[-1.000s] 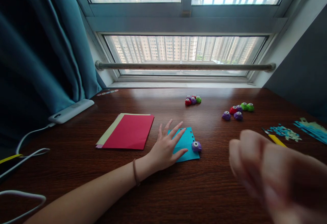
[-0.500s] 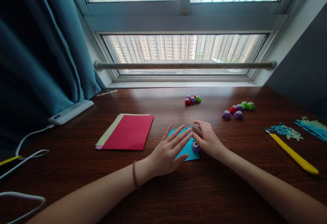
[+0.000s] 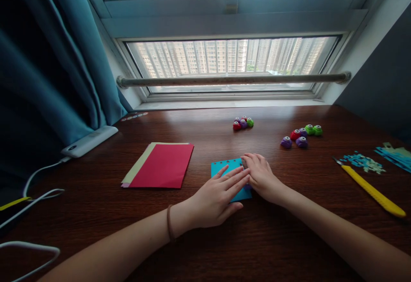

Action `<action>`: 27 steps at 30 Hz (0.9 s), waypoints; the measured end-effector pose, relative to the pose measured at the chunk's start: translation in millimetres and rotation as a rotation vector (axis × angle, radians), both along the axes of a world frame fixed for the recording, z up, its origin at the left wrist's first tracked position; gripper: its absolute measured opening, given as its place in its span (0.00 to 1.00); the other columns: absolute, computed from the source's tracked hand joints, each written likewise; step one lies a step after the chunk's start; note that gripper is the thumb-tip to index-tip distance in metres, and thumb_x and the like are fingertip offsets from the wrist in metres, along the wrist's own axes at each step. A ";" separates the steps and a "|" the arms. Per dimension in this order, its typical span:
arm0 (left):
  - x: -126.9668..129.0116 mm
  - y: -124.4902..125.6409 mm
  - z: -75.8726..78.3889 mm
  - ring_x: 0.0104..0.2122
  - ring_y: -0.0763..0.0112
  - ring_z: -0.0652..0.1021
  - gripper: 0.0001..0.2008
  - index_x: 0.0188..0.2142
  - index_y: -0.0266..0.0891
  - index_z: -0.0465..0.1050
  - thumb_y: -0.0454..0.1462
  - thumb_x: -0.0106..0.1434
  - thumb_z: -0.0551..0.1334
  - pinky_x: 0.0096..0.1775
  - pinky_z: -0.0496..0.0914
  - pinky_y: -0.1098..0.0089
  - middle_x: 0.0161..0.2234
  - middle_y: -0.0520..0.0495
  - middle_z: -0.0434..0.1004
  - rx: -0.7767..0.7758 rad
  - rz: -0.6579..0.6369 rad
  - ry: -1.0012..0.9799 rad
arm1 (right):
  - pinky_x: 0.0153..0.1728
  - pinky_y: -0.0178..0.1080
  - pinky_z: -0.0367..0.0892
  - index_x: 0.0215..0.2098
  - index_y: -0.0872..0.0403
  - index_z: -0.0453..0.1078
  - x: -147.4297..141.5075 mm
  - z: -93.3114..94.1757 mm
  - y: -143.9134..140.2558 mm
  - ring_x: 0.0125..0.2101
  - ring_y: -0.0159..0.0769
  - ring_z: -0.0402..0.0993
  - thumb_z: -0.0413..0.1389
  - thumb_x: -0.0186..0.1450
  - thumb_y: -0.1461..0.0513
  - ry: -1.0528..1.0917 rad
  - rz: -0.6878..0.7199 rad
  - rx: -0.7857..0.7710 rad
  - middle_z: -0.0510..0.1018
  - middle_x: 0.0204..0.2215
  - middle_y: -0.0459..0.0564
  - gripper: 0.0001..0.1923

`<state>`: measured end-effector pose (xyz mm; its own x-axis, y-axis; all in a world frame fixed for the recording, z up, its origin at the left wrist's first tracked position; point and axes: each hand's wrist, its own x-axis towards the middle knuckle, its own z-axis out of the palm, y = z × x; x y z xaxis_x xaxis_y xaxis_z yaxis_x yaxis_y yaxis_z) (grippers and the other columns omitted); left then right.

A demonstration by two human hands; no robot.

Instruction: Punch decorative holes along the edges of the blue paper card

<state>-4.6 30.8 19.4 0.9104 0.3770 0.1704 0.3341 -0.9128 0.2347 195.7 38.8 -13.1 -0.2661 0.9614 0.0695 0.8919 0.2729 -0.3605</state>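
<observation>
Blue for the small paper (image 3: 242,193), flat on the bench (image 3: 231,247) and partly covered from both sides. Rests the left hand (image 3: 218,200) across it, palm down, with fingers straight and mostly side by side, thumb apart, pinching nothing visible. Curls the right hand (image 3: 261,179) over the paper's right edge, with bent fingers on a purple piece (image 3: 247,186); cannot tell whether pinching or merely touching it, with only a sliver of purple in sight.

Shows a row of small dark holes (image 3: 227,161) already along the far edge, up toward the far right corner. Looks partway through, judging by that row. Shows no holes on the short visible stretches of left and near edges, so probably unworked there; cannot judge the right edge beneath the fingers.

To the left, well apart, a stack with a red sheet (image 3: 163,166) on top, seemingly untouched, without visible holes. To the right, blue and pale scraps (image 3: 362,162), cut strips (image 3: 394,157) and a yellow-handled cutter (image 3: 372,191), suggesting some cutting already done. Farther back, a tight cluster of eyed figures (image 3: 243,123) and a looser group (image 3: 295,135), both out of hand.
</observation>
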 end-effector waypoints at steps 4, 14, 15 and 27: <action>5.2 -7.0 7.4 0.62 0.60 0.44 0.30 0.61 0.28 0.43 0.39 0.65 0.52 0.61 0.46 0.56 0.62 0.38 0.43 -0.004 0.025 -0.005 | 0.55 0.54 0.47 0.59 0.60 0.54 -0.5 6.5 -2.5 0.56 0.52 0.44 0.43 0.66 0.59 -0.076 -0.020 -0.037 0.54 0.58 0.57 0.25; 12.9 -10.3 13.8 0.61 0.57 0.47 0.25 0.59 0.24 0.50 0.36 0.66 0.50 0.61 0.47 0.58 0.60 0.34 0.49 0.068 0.046 0.016 | 0.55 0.54 0.46 0.59 0.59 0.55 -0.9 2.5 -3.2 0.55 0.52 0.46 0.41 0.66 0.59 -0.118 -0.013 -0.018 0.54 0.58 0.57 0.24; 13.0 -11.1 14.3 0.61 0.57 0.47 0.24 0.59 0.23 0.50 0.36 0.66 0.49 0.61 0.48 0.58 0.60 0.33 0.49 0.070 0.045 0.017 | 0.55 0.54 0.46 0.59 0.59 0.55 -1.0 2.4 -3.2 0.55 0.52 0.46 0.42 0.66 0.59 -0.117 -0.015 -0.017 0.54 0.58 0.56 0.24; 17.0 -4.0 6.7 0.59 0.59 0.55 0.20 0.56 0.25 0.55 0.31 0.65 0.47 0.59 0.54 0.57 0.58 0.34 0.56 0.123 0.033 -0.066 | 0.55 0.56 0.45 0.57 0.52 0.59 0.6 -10.6 -1.8 0.56 0.49 0.47 0.42 0.67 0.58 -0.022 -0.033 0.021 0.57 0.57 0.52 0.21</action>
